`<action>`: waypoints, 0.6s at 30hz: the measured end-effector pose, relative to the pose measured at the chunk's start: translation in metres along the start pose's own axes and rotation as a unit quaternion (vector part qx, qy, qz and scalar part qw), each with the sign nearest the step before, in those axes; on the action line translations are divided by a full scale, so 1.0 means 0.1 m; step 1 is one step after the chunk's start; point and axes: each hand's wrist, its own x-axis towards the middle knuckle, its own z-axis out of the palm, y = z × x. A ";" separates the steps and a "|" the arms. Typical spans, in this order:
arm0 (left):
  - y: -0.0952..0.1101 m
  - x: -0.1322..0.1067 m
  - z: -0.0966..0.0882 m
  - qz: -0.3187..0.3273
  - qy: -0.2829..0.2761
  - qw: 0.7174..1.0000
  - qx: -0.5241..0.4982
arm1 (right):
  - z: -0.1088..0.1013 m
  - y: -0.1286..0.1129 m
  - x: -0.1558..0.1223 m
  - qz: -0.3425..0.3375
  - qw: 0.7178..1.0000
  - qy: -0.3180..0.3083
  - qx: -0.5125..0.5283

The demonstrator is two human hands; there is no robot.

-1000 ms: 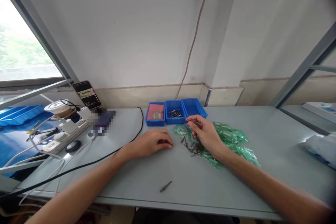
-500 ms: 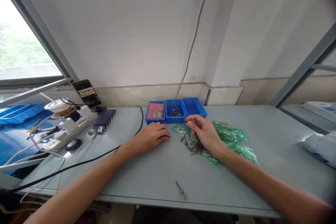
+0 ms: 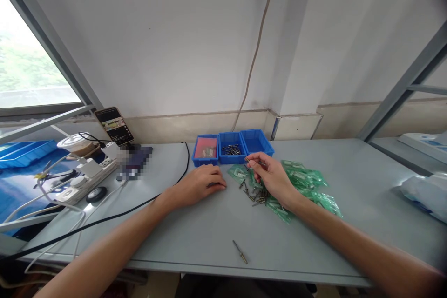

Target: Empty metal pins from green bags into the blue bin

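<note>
My left hand (image 3: pixel 203 182) rests on the table with its fingers curled in front of the blue bins. Whatever its fingers hold, if anything, is hidden. My right hand (image 3: pixel 270 176) is closed in a pinch above a small heap of metal blind rivets (image 3: pixel 257 198). A thin piece shows at its fingertips, looking like one of these rivets. Green plastic packets (image 3: pixel 303 177) lie under and to the right of this hand, and another packet (image 3: pixel 238 173) is left of it. A single blind rivet (image 3: pixel 240 252) lies near the table's front edge.
Behind my hands stand three blue bins: the left bin (image 3: pixel 194 154) holds a pink sheet and small parts, the middle bin (image 3: pixel 223 158) rivets. At left are a propped phone (image 3: pixel 114 125), power strip (image 3: pixel 87 179) and black cable (image 3: pixel 146 201). A plastic bag (image 3: pixel 424 195) lies right.
The view has shifted very slightly. Both hands keep nearly the same place and pose, and the rivets and packets lie as before.
</note>
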 end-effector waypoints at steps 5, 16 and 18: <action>-0.04 -0.01 0.04 0.004 0.001 0.999 0.048 | 0.00 0.00 0.00 -0.002 1.000 -0.001 0.004; -0.01 -0.01 0.04 0.002 -0.003 0.998 0.055 | 0.00 0.00 0.00 0.001 1.000 0.001 0.000; -0.02 -0.01 0.04 0.004 -0.001 0.998 0.056 | 0.00 0.00 0.00 0.004 1.000 0.000 0.003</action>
